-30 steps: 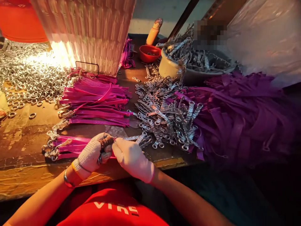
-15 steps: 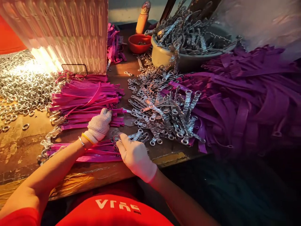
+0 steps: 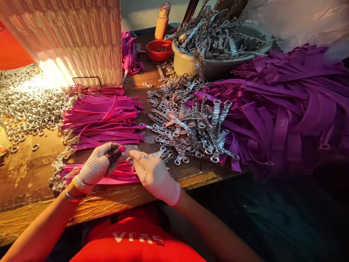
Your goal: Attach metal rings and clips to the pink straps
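Head view: the right hand [image 3: 156, 177] partly hides a metal ring [image 3: 130, 159].

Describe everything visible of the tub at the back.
The tub is wide and rounded, plastic-looking, beige where lit and greyer to the right. It stands upright on the table, its rim partly covered by heaped silvery metal pieces, some hanging over the front. Purple straps crowd its right side; contact is unclear. A red bowl sits just left.

Worn workbench [image 3: 32, 178] under metal rings [image 3: 35, 98], pink straps [image 3: 109, 112], silvery braided pieces [image 3: 188, 127], purple straps [image 3: 286, 109], red bowl [image 3: 159, 55], tub [image 3: 188, 63].
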Available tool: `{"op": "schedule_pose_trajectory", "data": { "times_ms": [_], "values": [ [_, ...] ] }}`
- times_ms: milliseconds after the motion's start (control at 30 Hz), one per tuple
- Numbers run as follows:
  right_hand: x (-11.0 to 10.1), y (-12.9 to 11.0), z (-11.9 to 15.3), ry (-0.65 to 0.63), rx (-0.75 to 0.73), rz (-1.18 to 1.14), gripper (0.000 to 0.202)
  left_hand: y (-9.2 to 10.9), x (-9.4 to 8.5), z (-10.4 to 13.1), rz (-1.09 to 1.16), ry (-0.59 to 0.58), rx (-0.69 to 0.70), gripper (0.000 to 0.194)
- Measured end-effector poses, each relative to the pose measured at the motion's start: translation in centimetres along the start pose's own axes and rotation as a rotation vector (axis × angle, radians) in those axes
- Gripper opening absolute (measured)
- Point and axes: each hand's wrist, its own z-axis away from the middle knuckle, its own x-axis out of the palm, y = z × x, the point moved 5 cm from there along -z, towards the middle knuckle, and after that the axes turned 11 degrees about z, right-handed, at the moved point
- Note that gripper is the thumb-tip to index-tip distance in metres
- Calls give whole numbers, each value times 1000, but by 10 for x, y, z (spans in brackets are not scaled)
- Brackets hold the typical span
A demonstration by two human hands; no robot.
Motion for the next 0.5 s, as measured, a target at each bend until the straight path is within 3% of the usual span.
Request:
{"op": "schedule_pose_trajectory", "data": {
  "times_ms": [100, 233, 400, 500],
  "values": [
    [6, -18, -7, -62, -79, 188, 32, -11, -3, 30, 156, 77, -108, 37],
    [14, -41, -11, -198, -175, 497, 29, -28, -8, 46, 38, 77, -134, 47],
    [15, -52, -11, -311, -261, 612, 29, -28, -12, 51, -466, 48, 196, 28],
    [18, -49, -8, -311, -235, 611, 29, -28, -10, 53, -634, 37, 259, 25]
  ]
}}
